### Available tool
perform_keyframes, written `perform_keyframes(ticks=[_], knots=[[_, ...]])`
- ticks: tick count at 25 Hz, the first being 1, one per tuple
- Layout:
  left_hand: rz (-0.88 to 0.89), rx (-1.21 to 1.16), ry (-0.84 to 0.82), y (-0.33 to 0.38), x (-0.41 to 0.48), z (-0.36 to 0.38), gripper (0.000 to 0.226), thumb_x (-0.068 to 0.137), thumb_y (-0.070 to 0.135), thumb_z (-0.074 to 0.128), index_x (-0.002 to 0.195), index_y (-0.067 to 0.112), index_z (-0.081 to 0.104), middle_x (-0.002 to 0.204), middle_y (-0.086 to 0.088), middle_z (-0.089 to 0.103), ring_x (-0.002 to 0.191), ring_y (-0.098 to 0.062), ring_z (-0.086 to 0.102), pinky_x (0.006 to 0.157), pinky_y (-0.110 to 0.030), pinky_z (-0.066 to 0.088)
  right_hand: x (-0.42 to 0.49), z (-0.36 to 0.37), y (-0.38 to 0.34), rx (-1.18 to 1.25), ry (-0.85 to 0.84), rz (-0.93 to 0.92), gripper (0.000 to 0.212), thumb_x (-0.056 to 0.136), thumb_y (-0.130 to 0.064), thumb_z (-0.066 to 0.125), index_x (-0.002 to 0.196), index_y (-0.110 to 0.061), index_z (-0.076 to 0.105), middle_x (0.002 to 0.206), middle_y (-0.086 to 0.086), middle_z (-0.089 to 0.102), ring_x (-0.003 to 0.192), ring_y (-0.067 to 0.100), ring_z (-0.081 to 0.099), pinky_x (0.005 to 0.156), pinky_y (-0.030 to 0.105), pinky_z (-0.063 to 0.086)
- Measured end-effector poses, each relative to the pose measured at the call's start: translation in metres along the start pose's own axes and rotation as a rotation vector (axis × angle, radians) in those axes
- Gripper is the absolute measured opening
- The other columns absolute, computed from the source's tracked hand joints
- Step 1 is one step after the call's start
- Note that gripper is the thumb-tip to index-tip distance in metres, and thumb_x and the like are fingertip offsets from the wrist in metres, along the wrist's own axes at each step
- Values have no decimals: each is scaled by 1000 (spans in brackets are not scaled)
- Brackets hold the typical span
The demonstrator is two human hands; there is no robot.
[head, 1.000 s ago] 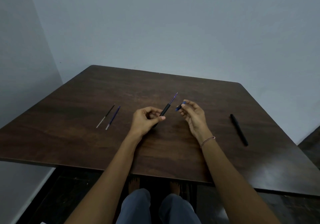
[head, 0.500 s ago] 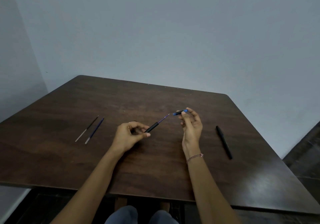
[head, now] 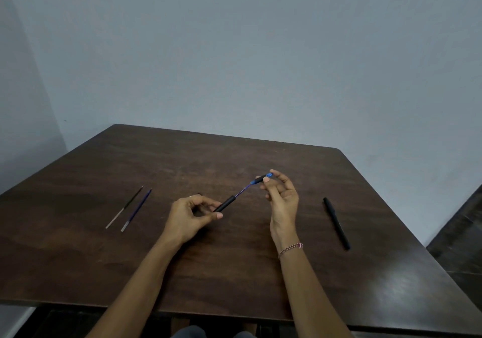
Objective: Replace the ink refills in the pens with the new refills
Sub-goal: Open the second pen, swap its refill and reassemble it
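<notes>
Left hand (head: 187,216) grips black barrel (head: 224,204) above the dark wooden table (head: 234,272). A thin purple refill (head: 242,191) projects from the barrel up and right. Its far end reaches the blue-tipped front section (head: 260,179), which the right hand (head: 283,202) pinches. Bracelet (head: 290,249) on right wrist. Two loose refills (head: 130,208) lie side by side at left; whole black pen (head: 336,223) at right.

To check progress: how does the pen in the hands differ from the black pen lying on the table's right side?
The held pen is taken apart, with its refill bare between body and tip piece; the lying pen is whole. The left hand and right hand hold the held pen above the table; the lying pen rests there untouched. Both are black.
</notes>
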State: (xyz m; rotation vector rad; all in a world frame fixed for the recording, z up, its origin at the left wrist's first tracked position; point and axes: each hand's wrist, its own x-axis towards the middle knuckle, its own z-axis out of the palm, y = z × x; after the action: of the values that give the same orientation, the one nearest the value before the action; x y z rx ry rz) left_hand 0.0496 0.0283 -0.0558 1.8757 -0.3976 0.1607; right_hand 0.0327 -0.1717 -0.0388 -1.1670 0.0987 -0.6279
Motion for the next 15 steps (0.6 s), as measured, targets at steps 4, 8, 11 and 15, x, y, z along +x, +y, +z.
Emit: perform_keyframes(ticks=[4,8,11,15], knots=[[-22,22,-12,2,-1,-2,27,63,16,85,77,36,72,71,4,69,66,1,63,61,-7,44,-1,3,0,-35,-53,-26,21,83,-1,67,95,-18,66,77,-4,75,70,2,67,59,12,48],[-19,19,-13,4,-1,-2,27,63,16,85,77,35,72,72,4,69,65,2,63,60,-6,44,-1,3,1,-57,-63,-47,20,83,-1,67,95,-17,65,72,-7,74,64,-1,64,58,11,47],[-13,23,-17,4,-1,0,26,64,15,85,77,34,72,73,4,69,64,2,62,60,-7,44,-1,3,2,-74,-53,-57,20,83,-2,68,96,-17,66,68,-8,72,64,-1,63,61,11,47],[16,49,-26,4,-2,-1,26,65,14,84,78,33,71,74,6,68,65,2,62,61,-7,44,0,2,3,-103,-52,-48,20,83,-3,68,93,-21,66,71,-9,72,68,-1,62,62,14,47]])
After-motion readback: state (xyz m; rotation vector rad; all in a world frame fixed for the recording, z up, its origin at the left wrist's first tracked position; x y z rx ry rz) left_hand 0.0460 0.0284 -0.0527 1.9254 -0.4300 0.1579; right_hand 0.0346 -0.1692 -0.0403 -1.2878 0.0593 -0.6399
